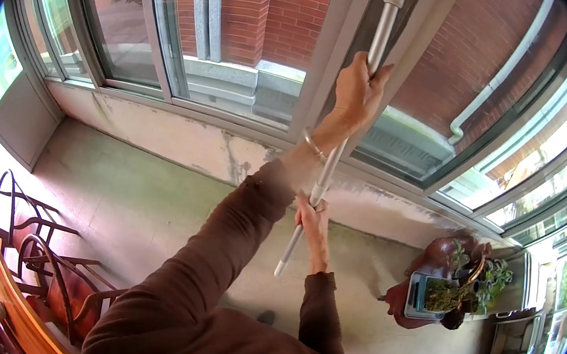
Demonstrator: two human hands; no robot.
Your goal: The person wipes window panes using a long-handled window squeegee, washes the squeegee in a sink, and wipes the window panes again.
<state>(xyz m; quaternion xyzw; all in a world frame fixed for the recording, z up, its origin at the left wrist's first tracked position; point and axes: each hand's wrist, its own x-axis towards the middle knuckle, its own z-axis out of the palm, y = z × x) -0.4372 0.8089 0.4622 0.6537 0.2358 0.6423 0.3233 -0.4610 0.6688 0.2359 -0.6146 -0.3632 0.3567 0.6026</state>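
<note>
A: Item one, the pole?
B: Pole (327,170): pale, smooth, slim tube, slanting up past the window (290,36); top end out of view, lower tip above the floor (154,193).

A: Hands?
B: Left hand (359,96): wrapped round the pole's upper stretch, bracelet (314,143) at the wrist. Right hand (313,216): closed round it lower down, just below a thicker sleeve.

A: Handling notes?
B: My judgement: keep the grips well apart, upper to guide, lower to steady and push. Wrists loose, strokes slow; mind the tip against the wall (205,150) and the top near the glass.

A: Materials about the pole?
B: Behind: flat, glossy panes in straight frames, red brick (296,19) outside. Below the panes: the wall, pinkish, stained and flaking. Left of it: chairs (61,284) with curved arms, orange tabletop (13,299), smooth-grained. Right of it: plants (449,296), leafy, ragged.
</note>
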